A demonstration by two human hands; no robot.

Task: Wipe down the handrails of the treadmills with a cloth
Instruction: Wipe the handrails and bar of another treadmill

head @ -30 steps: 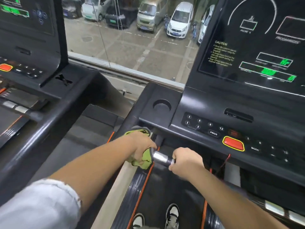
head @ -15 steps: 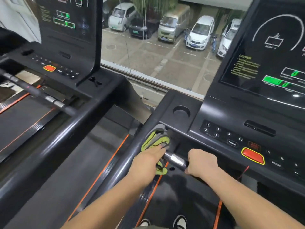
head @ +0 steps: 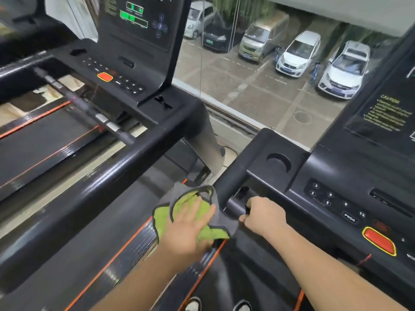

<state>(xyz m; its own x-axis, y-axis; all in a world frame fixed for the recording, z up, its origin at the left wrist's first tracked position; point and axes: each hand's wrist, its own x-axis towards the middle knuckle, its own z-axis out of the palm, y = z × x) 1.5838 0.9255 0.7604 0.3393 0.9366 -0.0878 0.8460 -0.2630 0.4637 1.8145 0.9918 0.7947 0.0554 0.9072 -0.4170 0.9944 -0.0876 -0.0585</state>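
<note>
A gym, seen from up on a machine. Two treadmills (head: 45,140) side by side: lit console (head: 134,30) at 11 o'clock, second console (head: 350,176) at 3 o'clock, each with a red stop button (head: 104,76). At 12 o'clock, a window (head: 258,90) looking down on parked cars (head: 298,55).

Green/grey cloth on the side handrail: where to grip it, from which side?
Probably the middle of the cloth, from above: it drapes over the round side handrail, so fingers can curl round cloth and rail together. The left hand lies flat on it there; the right hand grips the front bar.
</note>
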